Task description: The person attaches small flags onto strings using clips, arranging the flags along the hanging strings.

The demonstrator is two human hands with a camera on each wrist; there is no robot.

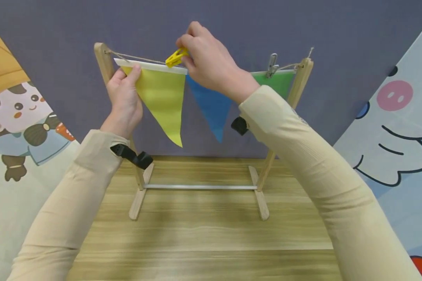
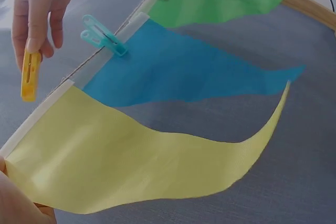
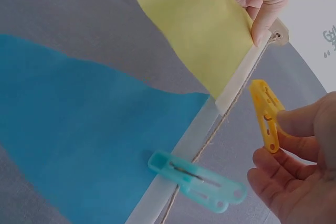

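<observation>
My left hand (image 1: 126, 93) pinches the upper left corner of a yellow triangular flag (image 1: 163, 91), holding its white top band against the twine (image 3: 242, 88). Between the thumb and fingers of my right hand (image 1: 211, 58) is a yellow clothespin (image 3: 265, 114), just above the flag's band and apart from it in the right wrist view. A blue flag (image 2: 173, 66) hangs beside the yellow one, fixed to the twine by a teal clothespin (image 3: 194, 179). Farther right, a grey clothespin (image 1: 272, 65) grips a green flag (image 1: 278, 83). My right hand hides part of the blue flag's top in the head view.
The twine runs between two wooden posts, the left post (image 1: 103, 62) and the right post (image 1: 300, 84). A white bar (image 1: 200, 187) joins their feet on the wood-grain table (image 1: 204, 234). Behind stands a grey-purple panel (image 1: 211, 15), with cartoon-printed panels at both sides.
</observation>
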